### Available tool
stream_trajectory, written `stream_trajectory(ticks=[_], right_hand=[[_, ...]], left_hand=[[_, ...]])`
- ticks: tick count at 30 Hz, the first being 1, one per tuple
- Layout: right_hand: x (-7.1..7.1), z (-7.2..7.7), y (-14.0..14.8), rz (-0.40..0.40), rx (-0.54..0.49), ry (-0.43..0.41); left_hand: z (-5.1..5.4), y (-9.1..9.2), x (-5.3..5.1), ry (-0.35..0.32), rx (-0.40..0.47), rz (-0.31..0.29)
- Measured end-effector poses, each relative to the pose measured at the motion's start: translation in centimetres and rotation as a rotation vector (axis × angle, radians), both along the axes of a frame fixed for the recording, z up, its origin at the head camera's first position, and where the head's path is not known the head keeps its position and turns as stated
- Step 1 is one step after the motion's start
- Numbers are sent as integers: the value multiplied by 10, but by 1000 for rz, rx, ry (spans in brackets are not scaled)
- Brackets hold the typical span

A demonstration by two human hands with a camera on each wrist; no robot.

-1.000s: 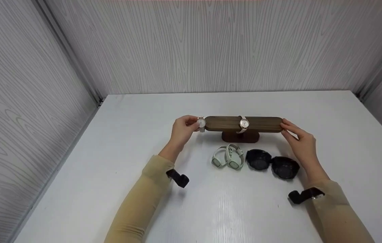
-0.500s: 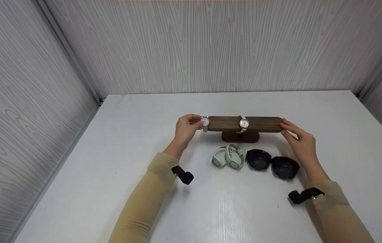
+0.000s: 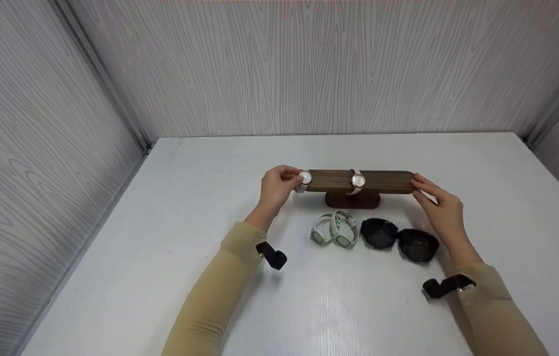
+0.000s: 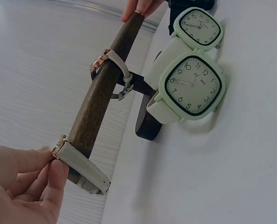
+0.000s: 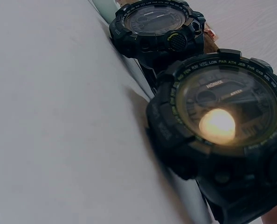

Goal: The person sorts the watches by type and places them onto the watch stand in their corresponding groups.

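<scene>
A dark wooden watch stand [image 3: 329,181] has a long horizontal bar on a reddish-brown base [image 3: 352,200]. At the bar's left end, my left hand [image 3: 275,190] pinches a white-strapped wristwatch [image 4: 85,164] by its case, between thumb and fingers. Its buckled strap loops around the bar. Another white-strapped watch [image 3: 358,181] with a rose-gold case sits around the bar near its middle. My right hand [image 3: 443,211] grips the bar's right end between thumb and fingers. In the right wrist view that hand is almost wholly hidden behind black watches.
Two pale green watches [image 3: 342,240] lie in front of the stand, side by side. To their right are two bulky black digital watches [image 3: 417,245]. All stand on a white table [image 3: 126,257], with wood-grain panels [image 3: 309,69] behind and at the sides.
My left hand has moved right, sliding the watch from beside the bar's left tip onto the bar. The right hand and the other watches have stayed in place.
</scene>
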State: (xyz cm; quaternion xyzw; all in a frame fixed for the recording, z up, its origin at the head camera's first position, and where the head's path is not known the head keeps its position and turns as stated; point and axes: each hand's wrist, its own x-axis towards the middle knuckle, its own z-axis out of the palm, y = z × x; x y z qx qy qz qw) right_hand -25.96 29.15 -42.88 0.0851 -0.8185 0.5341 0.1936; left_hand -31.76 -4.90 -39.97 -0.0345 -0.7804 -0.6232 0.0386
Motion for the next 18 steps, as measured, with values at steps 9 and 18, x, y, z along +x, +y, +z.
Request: stream_trajectory(ticks=[9, 18], right_hand=[[2, 3, -2, -4, -1, 7], [-1, -3, 1, -11, 4, 12]], left_hand=[[1, 3, 0, 11, -16, -12], [-6, -1, -2, 114, -99, -11]])
